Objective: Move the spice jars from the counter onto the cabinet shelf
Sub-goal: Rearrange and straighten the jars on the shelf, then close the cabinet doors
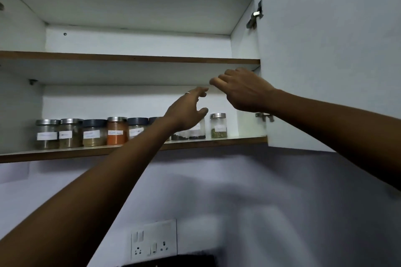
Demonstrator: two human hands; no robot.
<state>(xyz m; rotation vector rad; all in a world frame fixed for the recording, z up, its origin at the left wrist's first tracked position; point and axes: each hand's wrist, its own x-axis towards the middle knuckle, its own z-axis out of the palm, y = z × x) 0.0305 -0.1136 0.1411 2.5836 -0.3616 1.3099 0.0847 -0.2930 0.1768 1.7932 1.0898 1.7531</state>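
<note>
Both hands, left hand [186, 110] and right hand [243, 91], hover empty with loose fingers above the spice jars [117, 131], likely because all stand on the cabinet shelf [217, 142].

On the lower shelf [238, 139] we see a row of jars [93, 133] filling the left and middle, so no way in there. Bare board shows right of the last jar [218, 125], bounded by the cabinet wall [245, 50] and open door [325, 50]. Above the lids there is open room.
</note>
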